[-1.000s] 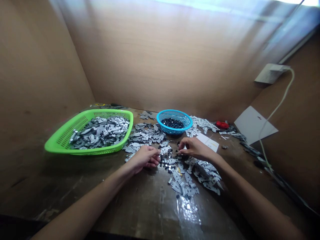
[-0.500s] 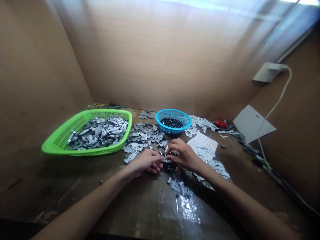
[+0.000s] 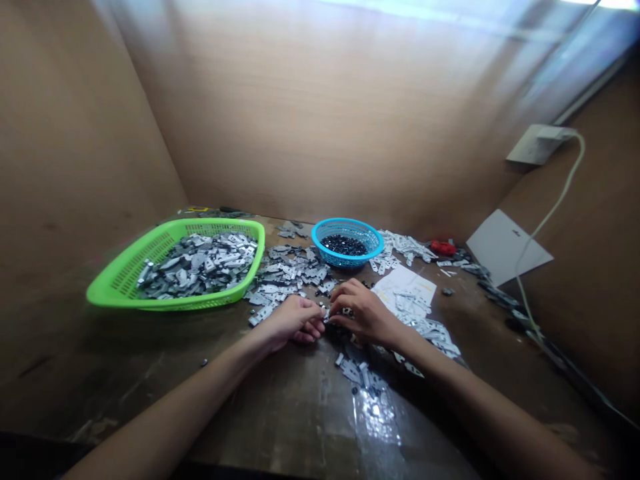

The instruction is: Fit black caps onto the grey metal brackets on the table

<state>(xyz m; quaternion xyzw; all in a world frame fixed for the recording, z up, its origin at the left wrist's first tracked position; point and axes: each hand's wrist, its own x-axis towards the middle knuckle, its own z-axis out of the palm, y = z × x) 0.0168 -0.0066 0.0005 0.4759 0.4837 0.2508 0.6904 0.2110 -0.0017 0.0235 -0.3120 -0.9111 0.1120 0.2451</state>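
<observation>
Two hands on the bench [image 3: 295, 407], near the middle, almost touching. Left hand [image 3: 293, 322] and right hand [image 3: 363, 315] curled, fingers [image 3: 341, 308] bent close over small black parts [image 3: 334, 329] just beneath; can't tell if anything's held. Grey metal plates [image 3: 290, 273] scattered beside them. One green basket [image 3: 107, 293] at back left, one blue basket [image 3: 347, 261] at back edge.

this looks like a small piecework workshop: brown board walls [image 3: 320, 113] box in a worn, scuffed wooden desk [image 3: 280, 400]. on the desk lie scattered stamped metal parts [image 3: 287, 273], a green plastic basket [image 3: 113, 293] heaped with more of them, and a blue plastic basket [image 3: 345, 262] of small black pieces. behind the desk, a white power box [image 3: 535, 145] trails a cord [image 3: 555, 193].
</observation>
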